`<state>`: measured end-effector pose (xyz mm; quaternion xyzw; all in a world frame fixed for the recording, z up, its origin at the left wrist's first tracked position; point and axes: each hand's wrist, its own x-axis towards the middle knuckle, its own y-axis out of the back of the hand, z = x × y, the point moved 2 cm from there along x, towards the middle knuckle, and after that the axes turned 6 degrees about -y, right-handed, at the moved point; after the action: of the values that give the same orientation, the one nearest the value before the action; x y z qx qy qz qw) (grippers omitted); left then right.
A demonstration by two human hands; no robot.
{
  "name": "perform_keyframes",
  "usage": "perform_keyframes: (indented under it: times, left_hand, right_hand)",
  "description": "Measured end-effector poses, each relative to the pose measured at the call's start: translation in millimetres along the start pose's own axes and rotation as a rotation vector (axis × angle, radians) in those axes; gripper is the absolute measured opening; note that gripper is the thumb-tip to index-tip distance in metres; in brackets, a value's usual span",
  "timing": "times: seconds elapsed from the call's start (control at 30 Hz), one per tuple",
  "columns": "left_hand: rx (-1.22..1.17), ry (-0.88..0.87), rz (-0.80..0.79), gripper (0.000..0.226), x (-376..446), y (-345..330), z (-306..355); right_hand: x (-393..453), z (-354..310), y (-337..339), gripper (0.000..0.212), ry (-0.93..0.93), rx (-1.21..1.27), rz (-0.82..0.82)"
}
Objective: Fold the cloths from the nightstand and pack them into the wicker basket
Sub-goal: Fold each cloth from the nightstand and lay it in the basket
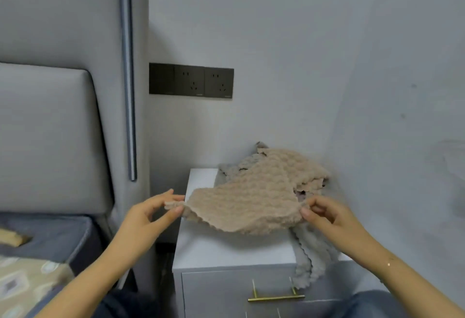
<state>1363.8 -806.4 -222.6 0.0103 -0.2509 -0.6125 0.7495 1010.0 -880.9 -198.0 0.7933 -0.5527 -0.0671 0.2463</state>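
Note:
A beige textured cloth (pixel 254 199) is stretched above the white nightstand (pixel 226 252). My left hand (pixel 148 214) pinches its left corner and my right hand (pixel 327 213) pinches its right corner. The cloth's far part rests on a pile at the back of the nightstand. A grey cloth (pixel 309 260) lies under it and hangs over the nightstand's front right edge. No wicker basket shows in this view.
The grey padded headboard (pixel 47 136) and bed with patterned bedding (pixel 22 280) are on the left. A dark socket panel (pixel 191 80) sits on the wall behind. The nightstand drawer has a brass handle (pixel 275 298).

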Motion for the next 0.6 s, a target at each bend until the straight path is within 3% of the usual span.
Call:
perform_keyframes:
  times: [0.13, 0.27, 0.43, 0.53, 0.6]
  left_hand:
    - [-0.056, 0.098, -0.201, 0.038, -34, -2, -26]
    - [-0.100, 0.175, -0.255, 0.016, -50, -6, -32]
    - [-0.039, 0.240, -0.259, 0.040, -33, -6, -38]
    - [0.068, 0.267, -0.200, 0.023, -6, -10, -43]
    - [0.193, 0.292, -0.184, 0.023, 11, -13, -54]
  right_hand:
    - [-23, 40, -7, 0.024, -0.153, -0.011, -0.109]
    - [-33, 61, -12, 0.067, -0.255, 0.059, -0.159]
    - [-17, 61, -20, 0.049, -0.263, 0.088, -0.092]
    - [3, 55, -29, 0.053, -0.206, 0.029, -0.023]
    - [19, 58, -39, 0.033, -0.184, -0.059, -0.021]
